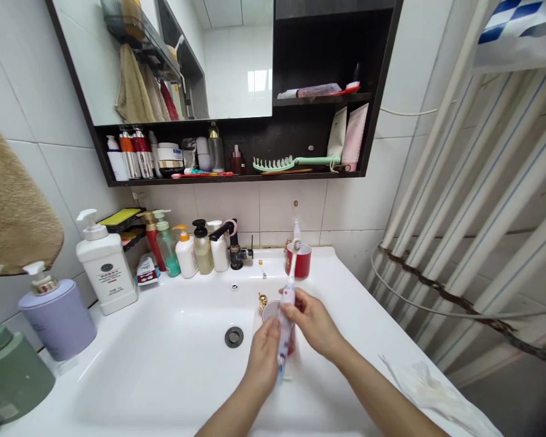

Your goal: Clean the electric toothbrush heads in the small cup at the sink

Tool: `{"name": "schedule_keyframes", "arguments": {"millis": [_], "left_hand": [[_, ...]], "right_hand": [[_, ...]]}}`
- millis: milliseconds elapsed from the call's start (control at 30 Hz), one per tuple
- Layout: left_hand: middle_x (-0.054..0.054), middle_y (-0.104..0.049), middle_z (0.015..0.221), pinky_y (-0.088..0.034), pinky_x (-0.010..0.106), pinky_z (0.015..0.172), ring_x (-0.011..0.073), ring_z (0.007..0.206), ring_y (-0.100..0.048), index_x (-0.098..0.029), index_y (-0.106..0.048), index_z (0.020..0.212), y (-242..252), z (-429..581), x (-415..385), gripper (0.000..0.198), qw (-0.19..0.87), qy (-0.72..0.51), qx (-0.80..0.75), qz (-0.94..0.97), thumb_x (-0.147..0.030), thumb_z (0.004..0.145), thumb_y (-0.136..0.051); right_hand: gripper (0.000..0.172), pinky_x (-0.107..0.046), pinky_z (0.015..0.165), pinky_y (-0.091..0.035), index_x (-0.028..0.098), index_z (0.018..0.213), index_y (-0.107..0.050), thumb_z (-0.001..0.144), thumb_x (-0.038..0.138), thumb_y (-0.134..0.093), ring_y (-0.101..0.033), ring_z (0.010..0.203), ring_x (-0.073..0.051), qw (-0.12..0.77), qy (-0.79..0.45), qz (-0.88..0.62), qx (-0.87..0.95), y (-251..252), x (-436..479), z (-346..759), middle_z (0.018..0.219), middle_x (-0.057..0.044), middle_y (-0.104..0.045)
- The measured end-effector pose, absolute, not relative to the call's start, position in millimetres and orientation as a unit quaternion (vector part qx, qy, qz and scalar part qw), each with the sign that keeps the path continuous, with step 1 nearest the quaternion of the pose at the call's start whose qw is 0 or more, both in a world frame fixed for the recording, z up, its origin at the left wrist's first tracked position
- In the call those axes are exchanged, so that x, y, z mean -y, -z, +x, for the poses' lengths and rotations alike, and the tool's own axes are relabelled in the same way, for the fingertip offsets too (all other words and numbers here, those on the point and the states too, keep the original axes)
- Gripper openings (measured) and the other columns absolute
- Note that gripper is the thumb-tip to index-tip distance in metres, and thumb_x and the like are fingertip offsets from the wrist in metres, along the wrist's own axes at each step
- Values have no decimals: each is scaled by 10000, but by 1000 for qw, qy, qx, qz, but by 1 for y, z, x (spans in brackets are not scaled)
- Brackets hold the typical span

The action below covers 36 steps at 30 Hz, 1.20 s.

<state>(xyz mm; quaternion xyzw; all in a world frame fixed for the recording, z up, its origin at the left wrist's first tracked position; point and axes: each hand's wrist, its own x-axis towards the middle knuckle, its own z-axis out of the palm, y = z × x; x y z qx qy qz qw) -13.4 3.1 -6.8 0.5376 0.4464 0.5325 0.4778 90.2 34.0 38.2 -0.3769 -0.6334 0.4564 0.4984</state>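
Over the right part of the white washbasin (177, 370), an electric toothbrush (284, 340) with a pale, patterned handle is held upright, brush head at the top. My left hand (264, 355) is closed round its lower handle. The fingers of my right hand (317, 321) grip the upper handle, just below the neck. Behind the hands stands a cup (269, 311) with a gold-coloured handle, mostly hidden by them. Farther back, a red cup (298, 267) on the rim has another pale electric toothbrush (296, 228) standing at it; whether that one is inside cannot be told.
A black faucet (236, 252) stands at the back rim, beside several pump bottles (187, 255). A small brush head (262, 269) lies near it. Crumpled white plastic (425, 388) rests on the right counter. A dark mirror cabinet (236, 179) and white pipes (473, 200) flank the basin.
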Motion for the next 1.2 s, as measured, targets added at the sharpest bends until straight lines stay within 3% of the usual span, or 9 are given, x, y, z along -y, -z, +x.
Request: {"name": "schedule_keyframes", "arguments": {"millis": [133, 233, 467, 667, 900, 1200], "left_hand": [[52, -413, 1030, -276, 263, 812, 154, 963, -368, -193, -422, 952, 15, -23, -11, 325, 272, -484, -560, 615, -292, 643, -402], [63, -314, 1145, -242, 294, 845, 200, 1044, -277, -189, -480, 908, 24, -18, -14, 361, 202, -371, -626, 655, -214, 547, -479], [79, -449, 1025, -276, 300, 828, 200, 992, -344, -151, -572, 688, 22, -11, -22, 217, 168, -317, -597, 717, -112, 552, -407], [39, -451, 1033, -288, 275, 832, 171, 977, -362, -181, -570, 679, -13, 15, -35, 182, 159, -338, -507, 777, -118, 555, -453], [46, -436, 1057, -292, 264, 835, 172, 958, -379, -151, -565, 711, -46, 79, -92, 179, 150, -348, -429, 820, -119, 557, -480], [66, -388, 1107, -316, 295, 811, 194, 969, -379, -137, -553, 723, -37, 117, -162, 165, 146, -334, -437, 822, -120, 583, -467]], "right_hand": [[329, -241, 570, -387, 147, 904, -448, 623, 317, -450, -485, 673, -143, 586, -347, -417, 602, -44, -60, 94, 768, -40, -544], [294, -240, 563, -381, 151, 883, -476, 622, 281, -440, -487, 633, -140, 537, -288, -437, 662, -34, -77, 93, 720, -27, -556], [152, -242, 547, -360, 190, 699, -523, 621, 280, -428, -480, 551, -137, 472, -215, -478, 709, -6, -78, 89, 590, 6, -551], [254, -235, 556, -359, 198, 845, -498, 653, 316, -381, -502, 605, -150, 496, -201, -489, 689, -32, -83, 130, 659, -9, -573], [233, -220, 481, -323, 185, 688, -507, 653, 355, -350, -458, 506, -128, 514, -116, -544, 653, -66, -121, 193, 562, 1, -536], [243, -218, 501, -320, 169, 714, -510, 661, 327, -333, -470, 548, -133, 495, -72, -593, 631, -54, -196, 225, 611, -29, -552]]}}
